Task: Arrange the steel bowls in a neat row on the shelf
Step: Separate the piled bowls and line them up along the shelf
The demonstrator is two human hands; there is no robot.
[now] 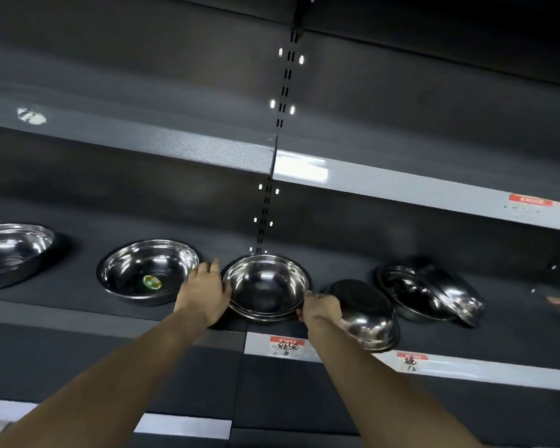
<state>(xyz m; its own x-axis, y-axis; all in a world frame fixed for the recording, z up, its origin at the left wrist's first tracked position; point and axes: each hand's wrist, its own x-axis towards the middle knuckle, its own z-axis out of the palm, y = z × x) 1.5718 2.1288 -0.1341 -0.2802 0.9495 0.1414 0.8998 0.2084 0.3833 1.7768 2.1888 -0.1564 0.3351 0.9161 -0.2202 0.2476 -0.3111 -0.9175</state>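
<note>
A small stack of steel bowls (267, 287) is held at the middle of the shelf (78, 305), right where two shelf sections meet. The left hand (206, 291) is laid against the left rim of the stack with the fingers fairly straight, so the grip there looks more like a press than a clasp. The right hand (320, 310) is set at the near right rim with the fingers curled under it, pinching the edge.

To the left, a bowl with a sticker (147, 270) stands upright and apart, and a further bowl (12, 250) is seen at the far left edge. To the right, a tipped bowl (362, 313) is lying on its side close to the shelf's front edge, just beside the right hand, and a leaning pair of bowls (430, 294) is seen beyond it.

Several risks can be judged from this. The tipped bowl could be knocked by the right wrist and rolled off the shelf front, since it rests on its curved side. The nested bowls in the stack could be slid apart if only the top one is pushed. The stack could be caught on the seam between the sections if it is dragged rather than lifted. The sticker bowl could be bumped by the left hand.
</note>
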